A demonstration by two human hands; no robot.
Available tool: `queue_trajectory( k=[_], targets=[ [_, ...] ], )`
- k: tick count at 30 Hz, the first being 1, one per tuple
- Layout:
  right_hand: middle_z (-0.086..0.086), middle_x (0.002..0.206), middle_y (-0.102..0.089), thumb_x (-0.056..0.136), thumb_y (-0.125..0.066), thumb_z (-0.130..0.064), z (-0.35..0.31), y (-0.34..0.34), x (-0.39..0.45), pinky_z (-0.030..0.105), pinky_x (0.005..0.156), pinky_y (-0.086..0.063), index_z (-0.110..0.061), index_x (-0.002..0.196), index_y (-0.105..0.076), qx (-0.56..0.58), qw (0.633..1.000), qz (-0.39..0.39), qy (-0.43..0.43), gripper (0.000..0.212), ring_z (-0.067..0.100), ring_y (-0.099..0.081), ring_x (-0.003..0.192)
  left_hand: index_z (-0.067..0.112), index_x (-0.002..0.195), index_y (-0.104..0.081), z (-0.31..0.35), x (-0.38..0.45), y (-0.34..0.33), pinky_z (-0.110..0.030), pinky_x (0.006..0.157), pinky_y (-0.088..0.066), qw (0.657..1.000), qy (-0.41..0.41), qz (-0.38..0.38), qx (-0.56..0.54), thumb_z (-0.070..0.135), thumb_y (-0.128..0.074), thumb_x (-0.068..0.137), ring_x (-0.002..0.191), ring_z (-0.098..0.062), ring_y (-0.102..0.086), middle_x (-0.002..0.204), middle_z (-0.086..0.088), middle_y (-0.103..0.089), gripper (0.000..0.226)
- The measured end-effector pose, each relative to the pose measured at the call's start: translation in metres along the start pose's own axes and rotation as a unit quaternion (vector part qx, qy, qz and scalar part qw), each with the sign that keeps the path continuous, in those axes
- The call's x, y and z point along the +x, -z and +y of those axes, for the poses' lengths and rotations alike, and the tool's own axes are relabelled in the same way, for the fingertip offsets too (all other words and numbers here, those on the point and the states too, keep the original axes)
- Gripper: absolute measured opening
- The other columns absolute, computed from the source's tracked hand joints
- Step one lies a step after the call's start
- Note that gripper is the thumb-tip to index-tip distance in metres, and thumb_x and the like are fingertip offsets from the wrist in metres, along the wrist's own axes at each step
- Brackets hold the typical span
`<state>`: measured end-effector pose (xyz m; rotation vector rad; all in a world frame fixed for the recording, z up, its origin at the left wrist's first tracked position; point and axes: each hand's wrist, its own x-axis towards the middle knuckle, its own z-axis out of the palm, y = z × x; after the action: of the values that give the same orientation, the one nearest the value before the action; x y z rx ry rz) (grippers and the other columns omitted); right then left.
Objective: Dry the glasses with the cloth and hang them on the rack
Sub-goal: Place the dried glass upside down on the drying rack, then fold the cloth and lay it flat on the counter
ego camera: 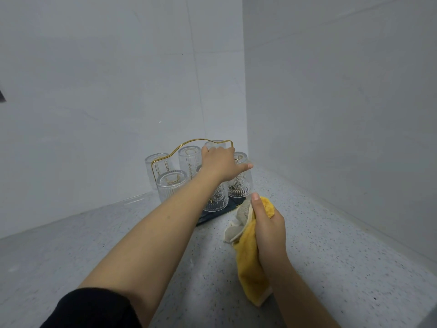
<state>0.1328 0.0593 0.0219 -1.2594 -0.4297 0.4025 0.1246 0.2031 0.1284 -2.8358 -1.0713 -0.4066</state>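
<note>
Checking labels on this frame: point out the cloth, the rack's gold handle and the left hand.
cloth [248,263]: head view, on the yellow fold hanging below the right hand [269,229].
gold handle [189,141]: head view, on the top wire of the rack.
left hand [220,163]: head view, on the back of the hand.

Grey speckled stone countertop [307,245], set into a corner between two pale tiled walls [118,91]. At the far end, near that corner, a dark flat base [212,217] lying directly on the surface, carrying a gold wire rack [163,159] loaded with upturned ribbed glasses [170,185]. Just beside the base's near right edge, the grey-white end of a yellow cloth [248,256] drooping to the counter; contact with the surface unclear. A sealant line along the join with the left wall.
</note>
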Motion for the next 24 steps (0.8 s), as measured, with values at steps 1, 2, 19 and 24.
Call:
queue_trajectory(
  k=[1, 2, 19, 24],
  targets=[
    [-0.012, 0.056, -0.065, 0.084, -0.057, -0.051, 0.0, 0.002, 0.0, 0.023, 0.057, -0.044, -0.024, 0.068, -0.065, 0.005, 1.0, -0.006, -0.008, 0.033, 0.005, -0.062, 0.06, 0.019, 0.139, -0.05, 0.0, -0.005, 0.002, -0.047, 0.108, -0.02, 1.0, -0.005, 0.012, -0.015, 0.071, -0.043, 0.087, 0.132, -0.03, -0.043, 0.139, -0.009, -0.055, 0.073],
    [-0.01, 0.062, -0.068, 0.083, -0.058, -0.052, -0.001, 0.003, 0.001, 0.025, 0.058, -0.047, -0.022, 0.073, -0.068, 0.015, 1.0, -0.014, -0.022, 0.033, 0.008, -0.066, 0.064, 0.02, 0.138, -0.051, -0.001, -0.011, 0.005, -0.046, 0.107, -0.021, 0.999, -0.012, 0.026, -0.037, 0.068, -0.044, 0.089, 0.134, -0.029, -0.041, 0.14, -0.009, -0.053, 0.069],
    [0.031, 0.113, -0.061, 0.085, -0.058, -0.039, -0.043, -0.044, -0.097, 0.055, 0.092, -0.046, 0.003, 0.118, -0.056, 0.207, 0.926, -0.241, -0.205, 0.053, 0.043, -0.062, 0.103, 0.022, 0.12, -0.064, -0.078, -0.235, 0.035, -0.008, 0.078, -0.049, 0.831, 0.035, -0.076, -0.55, 0.022, -0.066, 0.092, 0.09, 0.008, -0.065, 0.106, 0.01, -0.069, 0.028],
    [0.032, 0.094, -0.066, 0.093, -0.047, -0.028, -0.048, -0.067, -0.143, 0.046, 0.073, -0.055, 0.008, 0.097, -0.059, 0.224, 0.863, -0.336, -0.303, 0.038, 0.039, -0.067, 0.087, 0.001, 0.106, -0.069, -0.111, -0.296, 0.041, -0.015, 0.074, -0.054, 0.825, 0.121, -0.012, -0.552, 0.001, -0.075, 0.08, 0.077, -0.011, -0.064, 0.092, -0.009, -0.069, 0.026]
  ],
)
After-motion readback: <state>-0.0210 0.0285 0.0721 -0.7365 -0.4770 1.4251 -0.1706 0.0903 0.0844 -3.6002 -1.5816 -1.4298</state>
